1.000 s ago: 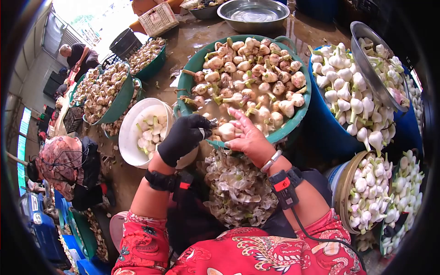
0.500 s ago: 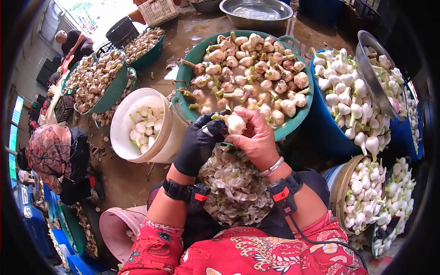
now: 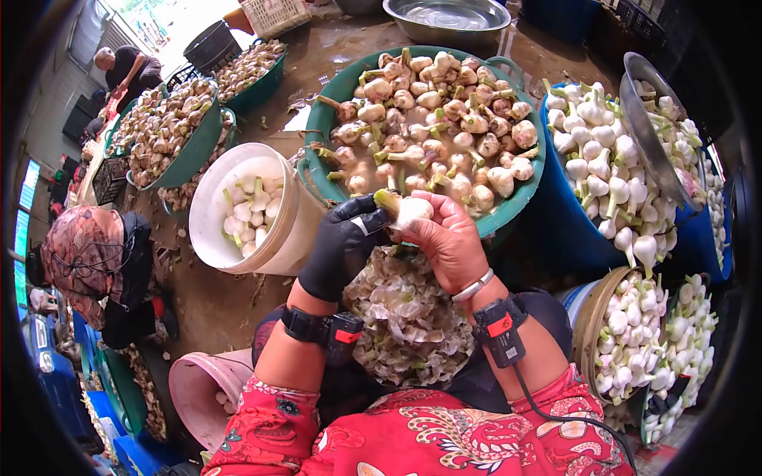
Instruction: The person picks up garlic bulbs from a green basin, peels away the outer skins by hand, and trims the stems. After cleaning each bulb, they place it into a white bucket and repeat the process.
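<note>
Pinching the pale body of a garlic bulb (image 3: 414,213), the bare right hand (image 3: 454,252) has its thumb and fingers closed around 1 side. The black-gloved left hand (image 3: 335,247) is curled in at the stem end, its fingertips close together against the bulb; whether a small tool sits inside that curl I cannot tell. The 2 hands meet in front of the body, probably because a grip from opposite sides steadies so round a thing, with the green stem (image 3: 386,199) tipped up toward the glove and exposed.

Just beyond both hands, a green basin (image 3: 520,208) holds browner bulbs (image 3: 429,99) in cloudy water, near enough, it seems, to need only a short reach. Directly below the hands lies a heap of papery skins (image 3: 409,321), which looks well placed to catch whatever drops.

Left of the gloved hand, a white bucket (image 3: 300,226) leans its open mouth away, with pale bulbs (image 3: 252,210) inside. Nearer the body on that side, a pink bucket (image 3: 189,397) is tilted too. Right of the bare hand, a blue tub (image 3: 565,208) is heaped with white bulbs (image 3: 597,135), and a steeply tilted metal bowl (image 3: 647,135) stands at its far side, perhaps propped by the pile.
</note>
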Demonstrator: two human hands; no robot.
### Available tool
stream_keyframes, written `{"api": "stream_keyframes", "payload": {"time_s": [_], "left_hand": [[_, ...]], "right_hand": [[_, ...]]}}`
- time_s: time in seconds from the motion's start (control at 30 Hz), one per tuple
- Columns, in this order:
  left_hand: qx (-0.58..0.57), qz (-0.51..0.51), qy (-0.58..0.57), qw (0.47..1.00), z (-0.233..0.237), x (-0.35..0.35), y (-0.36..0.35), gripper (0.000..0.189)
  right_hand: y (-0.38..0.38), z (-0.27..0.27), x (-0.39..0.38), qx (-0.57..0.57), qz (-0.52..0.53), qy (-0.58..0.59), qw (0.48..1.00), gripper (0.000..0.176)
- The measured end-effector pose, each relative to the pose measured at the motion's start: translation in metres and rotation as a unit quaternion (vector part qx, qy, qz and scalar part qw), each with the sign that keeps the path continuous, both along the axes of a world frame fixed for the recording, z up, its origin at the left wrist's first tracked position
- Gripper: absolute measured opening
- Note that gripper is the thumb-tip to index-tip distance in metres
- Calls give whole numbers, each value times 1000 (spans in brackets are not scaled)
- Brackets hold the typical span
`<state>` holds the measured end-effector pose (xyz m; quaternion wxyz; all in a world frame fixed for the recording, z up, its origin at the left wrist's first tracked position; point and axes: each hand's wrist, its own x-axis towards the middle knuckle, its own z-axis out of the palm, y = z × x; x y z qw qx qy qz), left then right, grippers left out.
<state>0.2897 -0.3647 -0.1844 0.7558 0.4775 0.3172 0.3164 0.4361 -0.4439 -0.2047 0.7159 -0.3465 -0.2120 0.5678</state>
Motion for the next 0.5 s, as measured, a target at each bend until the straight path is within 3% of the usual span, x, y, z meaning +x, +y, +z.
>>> {"api": "stream_keyframes", "payload": {"time_s": [0.1, 0.2, 0.27, 0.5], "left_hand": [[-53, -44, -66, 995, 5, -2, -1, 28], [-14, -25, -41, 999, 12, -2, -3, 29], [-49, -22, -26, 998, 18, 1, -4, 28], [20, -19, 13, 1000, 1, -9, 0, 19]], "right_hand": [[0, 0, 4, -21, 23, 74, 997, 42], [-1, 2, 3, -20, 20, 58, 998, 42], [0, 3, 1, -4, 14, -30, 999, 40], [-3, -3, 1, -3, 73, -5, 997, 37]]}}
